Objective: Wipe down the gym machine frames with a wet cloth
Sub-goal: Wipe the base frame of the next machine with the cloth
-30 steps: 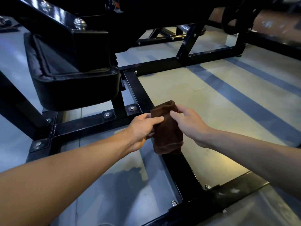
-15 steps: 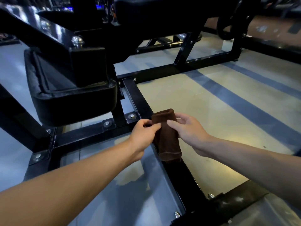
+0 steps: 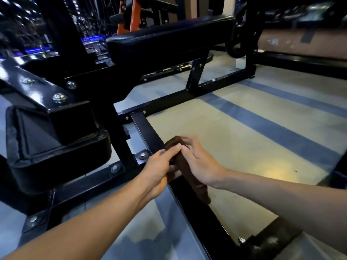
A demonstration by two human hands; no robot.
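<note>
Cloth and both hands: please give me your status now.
Left hand and right hand both pinch the brown cloth. Cloth hangs folded over the black frame bar. Nothing in the way on the bar.

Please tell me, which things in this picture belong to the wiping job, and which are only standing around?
Part of the job:
- brown cloth, held by both hands
- left hand
- right hand
- black floor bar of the machine frame, under the cloth

Only standing around:
- black seat pad
- long upper pad
- orange part behind
- striped floor
</note>
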